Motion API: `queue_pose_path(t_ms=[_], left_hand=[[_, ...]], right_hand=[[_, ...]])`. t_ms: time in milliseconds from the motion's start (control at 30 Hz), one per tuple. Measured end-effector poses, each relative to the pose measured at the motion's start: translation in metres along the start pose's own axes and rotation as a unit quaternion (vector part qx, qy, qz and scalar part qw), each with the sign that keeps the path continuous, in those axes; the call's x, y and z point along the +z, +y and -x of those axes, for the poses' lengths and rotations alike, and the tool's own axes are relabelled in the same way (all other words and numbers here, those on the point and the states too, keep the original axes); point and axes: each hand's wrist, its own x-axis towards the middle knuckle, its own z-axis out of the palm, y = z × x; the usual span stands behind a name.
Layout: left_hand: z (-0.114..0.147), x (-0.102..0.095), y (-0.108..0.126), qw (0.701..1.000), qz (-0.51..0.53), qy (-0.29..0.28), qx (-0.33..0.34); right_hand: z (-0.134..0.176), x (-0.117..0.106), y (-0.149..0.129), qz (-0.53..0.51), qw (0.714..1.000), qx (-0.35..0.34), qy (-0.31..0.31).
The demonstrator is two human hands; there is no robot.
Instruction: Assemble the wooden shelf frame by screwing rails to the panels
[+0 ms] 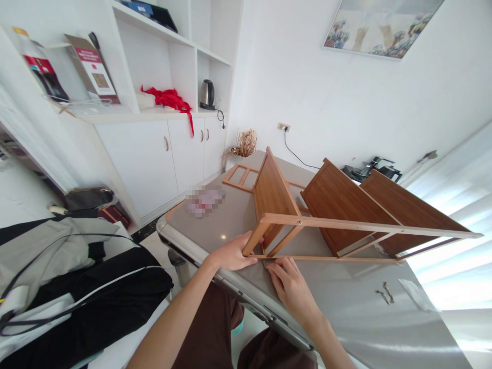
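Observation:
A wooden shelf unit [348, 223] lies on its side on the grey table, its brown shelf boards [342, 205] standing on edge. My left hand [236, 252] is closed around the lower corner of its frame, with the thumb along the bottom rail [307, 258]. Close beside it, my right hand [289, 279] pinches a small metal piece, apparently a hex key [265, 263], against that rail. Its tip and the spot it meets are too small to make out. Several loose screws [385, 293] lie on the table to the right.
The grey table [346, 318] has its near edge by my legs. A loose wooden frame [239, 178] lies behind the unit, and a clear plastic bag [417, 293] is at right. A coffee maker [374, 168] stands behind. Clothes [126, 282] are piled at left.

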Motion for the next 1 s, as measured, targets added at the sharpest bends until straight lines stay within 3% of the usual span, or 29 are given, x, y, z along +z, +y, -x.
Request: queue_pose_path(t_ms=[333, 700, 1000], left_hand=[[0.001, -0.001, 0.003, 1.0, -0.027, 0.002, -0.004], [0.001, -0.001, 0.002, 1.0, -0.023, 0.002, -0.003], [0.001, 0.0, 0.002, 1.0, -0.026, 0.005, -0.006]], right_hand=[[0.002, 0.007, -0.004, -0.016, 0.999, 0.0, 0.029], [-0.006, 0.0, -0.01, 0.031, 0.999, -0.023, 0.002], [-0.006, -0.001, -0.006, 0.01, 1.0, 0.005, 0.021]])
